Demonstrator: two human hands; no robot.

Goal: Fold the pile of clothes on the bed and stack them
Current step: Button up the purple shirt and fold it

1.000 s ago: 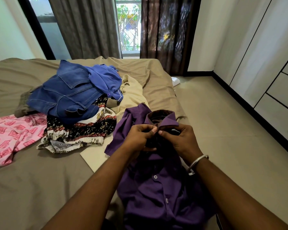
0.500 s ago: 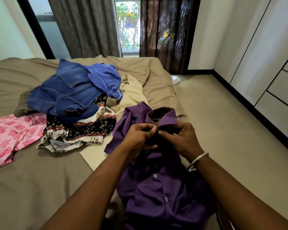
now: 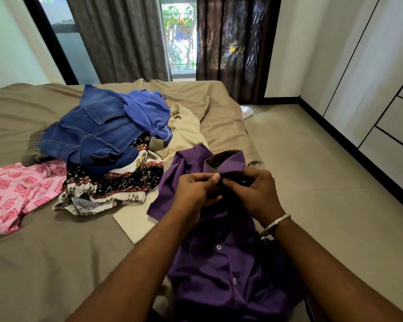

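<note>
- Head view: purple shirt [image 3: 221, 270] sits at 6 o'clock of frame, front up with buttons showing, draped over the near bed [image 3: 44, 263] edge toward the person.
- Left hand [image 3: 193, 189] and right hand [image 3: 254, 194] meet just below the collar [image 3: 230, 162]; each grip pinches the placket fabric there, fingertips almost touching.
- Judged step: fastening the top button before folding. The button itself is hidden under the fingers, so cannot tell if it is through.
- To do it well: keep both placket edges flat and aligned, one grip steadying the hole while the other feeds the button; avoid twisting the collar.
- Next, probably lay the shirt face down on bare bed at 7 o'clock; it needs flat space for the sleeves.
- Unfolded pile at 10 o'clock: denim jacket [image 3: 91, 138] on top, blue garment [image 3: 147, 112] beside it, patterned shorts [image 3: 116, 184] underneath, pink printed cloth [image 3: 16, 194] at 9 o'clock, cream garment [image 3: 184, 133] between pile and shirt.
- No folded stack visible; task looks early.
- Risk: shirt tail hanging off the bed edge may drag it down.
</note>
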